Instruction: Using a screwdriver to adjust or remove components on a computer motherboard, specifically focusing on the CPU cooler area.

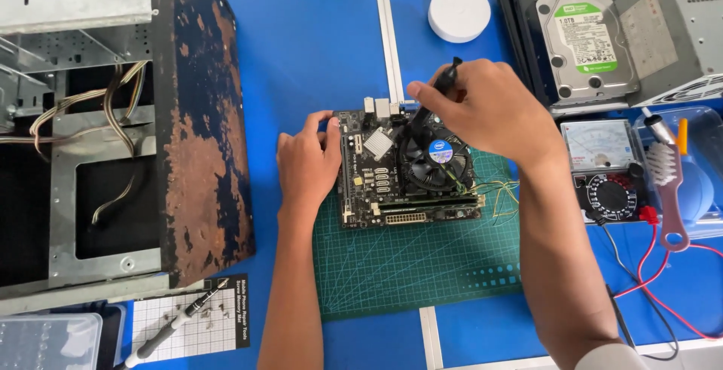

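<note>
Blue workbench, green cutting mat (422, 272) with a small motherboard (376, 182) on top. Left hand (307, 161) clamped on its left edge, thumb and fingers pinching the board. Right hand (482, 110) pinching a black screwdriver (435, 97) over the CPU cooler fan (435, 163). Could easily slip and gouge traces or snag those loose fan wires (493, 189).

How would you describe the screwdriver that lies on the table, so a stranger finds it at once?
Start at the rusty computer case on the left and look just below its lower right corner. There, a small white gridded mat holds loose screws. The screwdriver lies slanted across it, slim, black and silver, touched by no hand.
</note>
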